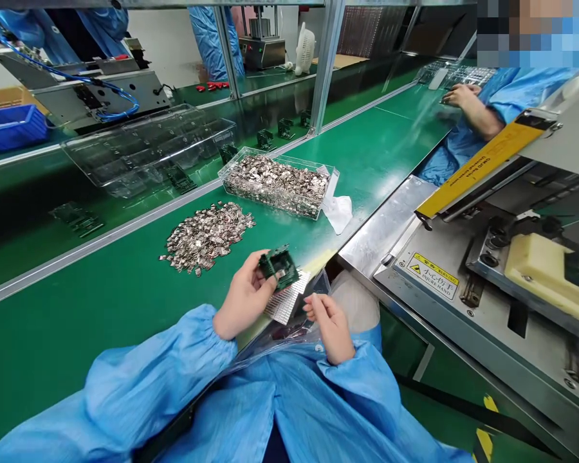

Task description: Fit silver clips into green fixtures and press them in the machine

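Green bench [125, 276], near edge: a dark housing [282, 263] is pinched in the left hand [245, 292], seemingly for steadiness; right hand's [330, 323] fingertips bunched, hold unclear.

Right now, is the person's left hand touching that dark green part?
Touching: the head view shows the left hand holding the dark green part with thumb and fingers.

The light is bright and rather even, with pale glare on the green counter [390, 132] and on the metal plate [386, 222]. Near the edges, shapes look stretched; the upper right is partly pixelated.
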`<state>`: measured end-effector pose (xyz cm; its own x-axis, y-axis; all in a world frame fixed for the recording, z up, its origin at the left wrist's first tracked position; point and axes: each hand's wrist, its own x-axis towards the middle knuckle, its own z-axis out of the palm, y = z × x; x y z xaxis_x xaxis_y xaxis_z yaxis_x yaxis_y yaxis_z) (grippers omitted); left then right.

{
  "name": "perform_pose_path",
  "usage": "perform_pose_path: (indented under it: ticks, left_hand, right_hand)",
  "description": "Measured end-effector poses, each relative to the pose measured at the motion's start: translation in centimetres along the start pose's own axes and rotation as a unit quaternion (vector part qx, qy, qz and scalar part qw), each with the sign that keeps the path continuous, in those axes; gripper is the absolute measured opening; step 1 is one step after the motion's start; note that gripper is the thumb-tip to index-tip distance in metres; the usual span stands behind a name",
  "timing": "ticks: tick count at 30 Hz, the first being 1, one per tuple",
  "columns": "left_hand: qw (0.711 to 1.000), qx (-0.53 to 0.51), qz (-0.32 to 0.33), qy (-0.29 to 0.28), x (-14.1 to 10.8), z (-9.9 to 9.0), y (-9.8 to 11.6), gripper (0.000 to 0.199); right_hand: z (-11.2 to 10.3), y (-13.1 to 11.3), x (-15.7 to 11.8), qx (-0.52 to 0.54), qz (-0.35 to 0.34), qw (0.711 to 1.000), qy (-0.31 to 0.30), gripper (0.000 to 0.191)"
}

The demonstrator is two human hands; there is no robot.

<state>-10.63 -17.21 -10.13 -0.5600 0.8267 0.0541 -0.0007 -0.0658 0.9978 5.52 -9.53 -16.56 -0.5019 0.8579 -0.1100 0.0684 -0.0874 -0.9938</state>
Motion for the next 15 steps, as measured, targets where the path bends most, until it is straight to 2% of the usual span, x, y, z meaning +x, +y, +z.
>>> perform_pose_path:
  ticks: [3,6,11,15]
  left_hand:
    - [0.999,-0.007,0.036,0.011,2.0,0.9,-1.8,0.046]
    - [0.999,-0.034,0.026,0.008,2.5,1.0,-3.1,0.049]
    - [0.998,-0.052,0.002,-0.021,1.9,0.5,-3.2,0.050]
    - [0.998,-0.061,-0.008,-0.029,2.0,0.4,-3.2,0.050]
  right_hand:
    - [1.7,0.3,0.9,-0.014,-0.026,0.999,-0.027,0.050]
    - [2.7,0.6,1.0,-0.026,-0.050,0.998,-0.023,0.047]
    - [2.6,2.1,0.2,-0.069,-0.105,0.992,-0.001,0.046]
    - [1.9,3.3,0.5,-0.123,-0.139,0.982,-0.031,0.049]
